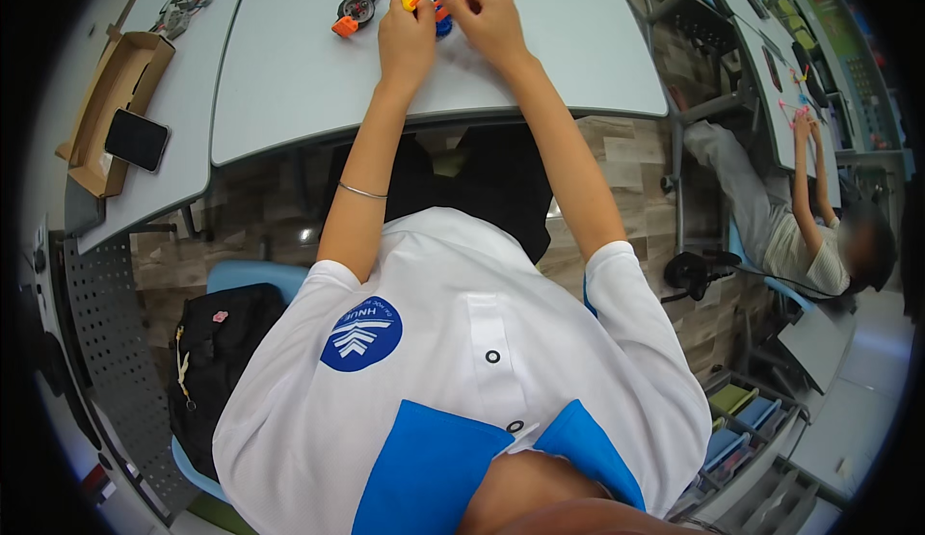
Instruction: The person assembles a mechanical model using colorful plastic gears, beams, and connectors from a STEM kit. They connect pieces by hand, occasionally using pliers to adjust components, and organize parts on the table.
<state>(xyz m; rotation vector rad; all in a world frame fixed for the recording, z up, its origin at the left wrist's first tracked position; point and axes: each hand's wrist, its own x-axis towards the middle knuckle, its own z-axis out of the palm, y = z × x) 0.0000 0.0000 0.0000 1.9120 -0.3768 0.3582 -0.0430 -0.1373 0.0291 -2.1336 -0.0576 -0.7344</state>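
Nearest the camera, white-and-blue shirt (453,381); both forearms extend to the grey table (289,82). Left hand (407,41) and right hand (489,20) meet over a small toy assembly (429,7): fingers curled, pinching it from both sides; exact grip partly hidden. Assembly is orange, yellow and blue plastic, touching the fingertips. Just left lies a black wheel part (356,10) with orange end. Farther left: cardboard box (111,111), black phone (137,139). Far right, another person (809,236) at a second table.
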